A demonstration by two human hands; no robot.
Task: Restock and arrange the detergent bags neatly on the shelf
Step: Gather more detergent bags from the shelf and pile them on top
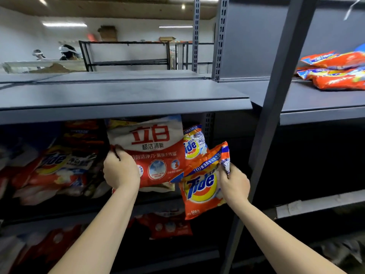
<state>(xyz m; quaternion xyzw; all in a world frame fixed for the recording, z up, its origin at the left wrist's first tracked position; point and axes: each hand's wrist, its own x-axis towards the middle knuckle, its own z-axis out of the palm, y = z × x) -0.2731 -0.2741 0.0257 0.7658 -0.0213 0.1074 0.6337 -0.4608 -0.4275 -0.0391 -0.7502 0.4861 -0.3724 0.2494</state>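
The left hand (120, 171) curls its fingers round the lower left edge of a large red-and-white detergent bag (152, 153), which stands upright on the middle shelf (158, 202) under the dark shelf board above. The right hand (234, 182) pinches the crimped top corner of an orange Tide bag (200, 186), which hangs tilted in front of the shelf edge and does not seem to rest on it. A second small Tide bag (192, 143) stands behind it, just beside the big one. These are soft film pouches, probably filled with powder: they should slump, bulge and shift their weight when tipped, and the glossy film looks slippery. The sealed seam gives a firm pinch for the small bag, which looks light enough to dangle from one corner; the large one likely wants a hand under its base. More bags (57, 167) lie in a blurred heap to the left, perhaps overlapping, and others (335, 70) are piled on the upper right shelf.
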